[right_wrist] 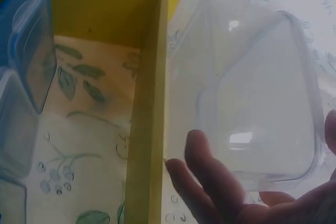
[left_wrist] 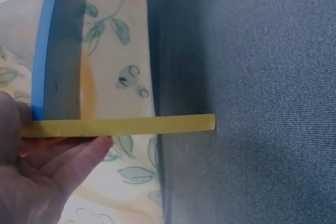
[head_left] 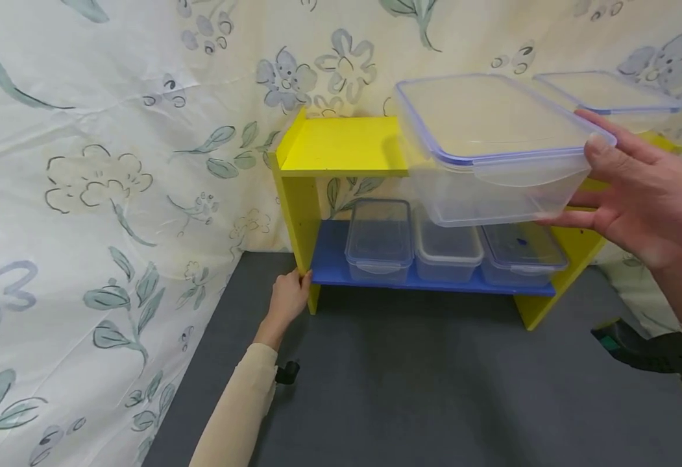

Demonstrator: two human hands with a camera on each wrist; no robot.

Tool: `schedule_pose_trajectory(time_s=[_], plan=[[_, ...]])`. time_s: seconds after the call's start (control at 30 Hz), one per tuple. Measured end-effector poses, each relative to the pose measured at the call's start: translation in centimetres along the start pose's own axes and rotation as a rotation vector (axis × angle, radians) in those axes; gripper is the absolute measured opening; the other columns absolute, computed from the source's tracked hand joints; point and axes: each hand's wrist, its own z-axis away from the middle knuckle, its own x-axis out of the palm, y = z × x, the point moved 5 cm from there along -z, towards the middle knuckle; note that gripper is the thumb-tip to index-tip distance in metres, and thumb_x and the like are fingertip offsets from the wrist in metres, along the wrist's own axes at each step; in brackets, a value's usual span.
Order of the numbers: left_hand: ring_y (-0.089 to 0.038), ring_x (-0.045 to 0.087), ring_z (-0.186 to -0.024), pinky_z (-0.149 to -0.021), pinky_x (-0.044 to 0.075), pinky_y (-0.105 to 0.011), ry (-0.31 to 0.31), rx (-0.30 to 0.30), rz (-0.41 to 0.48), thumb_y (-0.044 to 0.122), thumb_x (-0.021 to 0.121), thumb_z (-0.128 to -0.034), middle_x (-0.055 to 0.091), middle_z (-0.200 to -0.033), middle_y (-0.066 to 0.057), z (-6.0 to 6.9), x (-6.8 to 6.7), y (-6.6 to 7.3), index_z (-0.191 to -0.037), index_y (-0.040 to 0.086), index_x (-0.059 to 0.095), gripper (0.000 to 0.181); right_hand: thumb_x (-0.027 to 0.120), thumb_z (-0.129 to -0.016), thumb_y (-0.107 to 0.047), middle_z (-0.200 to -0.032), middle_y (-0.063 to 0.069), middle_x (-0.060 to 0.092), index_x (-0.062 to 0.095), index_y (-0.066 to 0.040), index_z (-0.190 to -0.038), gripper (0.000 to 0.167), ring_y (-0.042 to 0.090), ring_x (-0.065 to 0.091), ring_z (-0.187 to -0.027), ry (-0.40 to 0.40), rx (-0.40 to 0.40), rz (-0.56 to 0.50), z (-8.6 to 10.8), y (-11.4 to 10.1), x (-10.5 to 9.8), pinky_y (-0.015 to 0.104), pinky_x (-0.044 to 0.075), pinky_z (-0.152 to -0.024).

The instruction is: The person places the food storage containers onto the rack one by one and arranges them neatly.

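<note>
My right hand (head_left: 653, 201) grips a clear plastic food container (head_left: 492, 191) with a blue-rimmed lid by its right end. The container is in front of and above the yellow top board (head_left: 341, 146) of a small shelf unit. In the right wrist view its clear underside (right_wrist: 262, 103) shows, with fingertips (right_wrist: 202, 148) against it. At the shelf's left side, my left hand (head_left: 288, 295) holds the front edge of the yellow side panel (head_left: 296, 220). The left wrist view shows its fingers (left_wrist: 84, 163) along the panel's outer face, beside the blue board (left_wrist: 42, 66).
Another lidded container (head_left: 609, 94) sits at the right of the top board, partly hidden. Three lidded containers stand side by side on the blue lower board (head_left: 331, 253). The unit stands on a dark grey surface (head_left: 422, 389), against a floral cloth (head_left: 200, 117).
</note>
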Motion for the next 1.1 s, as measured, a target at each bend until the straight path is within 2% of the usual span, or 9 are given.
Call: schedule_pose_trajectory(time_s=[0.1,0.17,0.27,0.33,0.53,0.67,0.77,0.9,1.1], plan=[[-0.016,0.042,-0.042,-0.041,0.033,-0.027,0.001,0.012,0.002,0.029,0.049,-0.1028,0.042,-0.054,-0.003,0.1,0.1,0.1,-0.071,0.008,0.050,0.038,0.047,-0.101,-0.015,-0.143,-0.002,0.037,0.031,-0.032,-0.151,0.055,0.023,0.064,-0.101,0.053,-0.055,0.152,0.1,0.0,0.4,0.039,0.059,-0.068],[-0.016,0.042,-0.042,-0.041,0.033,-0.027,0.001,0.014,0.011,0.028,0.049,-0.1026,0.041,-0.054,-0.004,0.2,0.1,0.1,-0.071,0.007,0.050,0.038,0.050,-0.100,-0.021,-0.146,0.000,0.036,0.031,-0.036,-0.151,0.056,0.020,0.056,-0.110,0.166,-0.069,0.370,0.2,-0.1,1.0,0.035,0.058,-0.083],[-0.016,0.041,-0.042,-0.041,0.033,-0.027,0.005,0.004,0.023,0.027,0.051,-0.1018,0.041,-0.053,-0.004,0.5,0.0,-0.1,-0.071,0.007,0.050,0.037,0.053,-0.098,-0.033,-0.150,0.001,0.035,0.031,-0.039,-0.150,0.057,0.019,0.040,-0.120,0.337,-0.070,0.676,0.3,-0.3,2.4,0.033,0.039,-0.112],[-0.016,0.041,-0.042,-0.041,0.033,-0.027,0.008,-0.001,0.025,0.027,0.052,-0.1017,0.040,-0.053,-0.004,0.7,0.0,-0.2,-0.071,0.007,0.050,0.037,0.052,-0.097,-0.038,-0.155,0.001,0.032,0.028,-0.041,-0.150,0.058,0.019,0.038,-0.125,0.406,-0.069,0.789,0.3,-0.4,3.3,0.039,0.024,-0.119],[-0.016,0.042,-0.042,-0.041,0.034,-0.027,0.018,0.001,0.025,0.028,0.052,-0.1015,0.041,-0.054,-0.003,0.7,0.1,-0.3,-0.072,0.007,0.051,0.036,0.055,-0.095,-0.043,-0.156,0.002,0.035,0.033,-0.040,-0.148,0.058,0.015,0.047,-0.121,0.492,-0.074,0.776,-0.4,-0.9,4.4,0.027,0.036,-0.112],[-0.016,0.042,-0.042,-0.041,0.034,-0.027,0.021,0.003,0.018,0.028,0.052,-0.1014,0.041,-0.053,-0.004,0.5,0.1,-0.3,-0.072,0.007,0.051,0.037,0.058,-0.092,-0.048,-0.154,0.001,0.038,0.036,-0.037,-0.148,0.061,0.013,0.052,-0.119,0.526,-0.053,0.802,-1.0,-1.0,4.9,0.032,0.039,-0.111],[-0.016,0.042,-0.042,-0.041,0.034,-0.027,0.026,0.003,0.010,0.029,0.051,-0.1015,0.041,-0.053,-0.004,0.4,0.1,-0.4,-0.071,0.008,0.051,0.037,0.059,-0.091,-0.050,-0.155,0.001,0.037,0.036,-0.036,-0.148,0.064,0.010,0.058,-0.108,0.529,-0.036,0.827,-1.4,-1.2,5.2,0.039,0.038,-0.113],[-0.017,0.042,-0.042,-0.041,0.034,-0.028,0.026,-0.003,0.013,0.029,0.051,-0.1015,0.041,-0.053,-0.004,0.3,0.0,-0.4,-0.072,0.008,0.051,0.037,0.057,-0.091,-0.055,-0.153,0.002,0.042,0.033,-0.036,-0.149,0.066,0.011,0.060,-0.095,0.549,-0.011,0.892,-2.0,-1.2,5.4,0.040,0.041,-0.110],[-0.016,0.042,-0.042,-0.041,0.034,-0.027,0.027,0.014,0.003,0.029,0.051,-0.1018,0.041,-0.053,-0.004,0.2,0.1,-0.1,-0.074,0.007,0.052,0.036,0.052,-0.092,-0.059,-0.148,0.007,0.048,0.030,-0.038,-0.150,0.066,0.023,0.056,-0.105,0.585,-0.010,0.963,-2.9,-1.1,5.2,0.041,0.043,-0.104]])
